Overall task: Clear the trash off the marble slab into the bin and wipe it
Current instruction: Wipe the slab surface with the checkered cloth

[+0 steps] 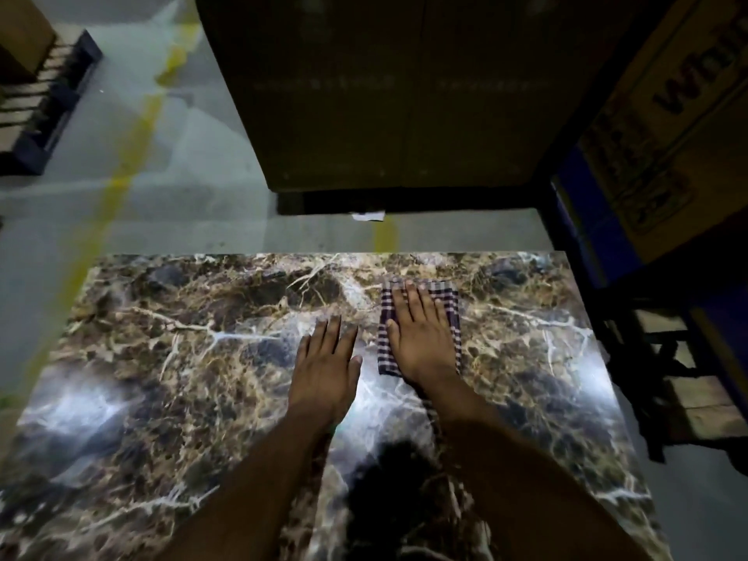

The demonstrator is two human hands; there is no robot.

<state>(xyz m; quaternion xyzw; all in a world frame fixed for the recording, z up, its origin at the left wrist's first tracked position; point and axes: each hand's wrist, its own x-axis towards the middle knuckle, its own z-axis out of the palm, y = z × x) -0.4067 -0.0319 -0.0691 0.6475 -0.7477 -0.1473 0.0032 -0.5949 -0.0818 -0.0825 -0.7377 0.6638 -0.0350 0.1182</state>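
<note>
Most of the checked cloth [421, 325] is covered by the right hand [421, 338], so its middle cannot be seen. The near end of the marble slab [162, 378] is cut off by the bottom edge, and part of it is hidden under both forearms. Beyond the slab, the lettering on the cardboard box [680, 115] is cut by the right edge and cannot be read whole. The small white scrap [367, 216] past the slab is too small to be identified.
</note>
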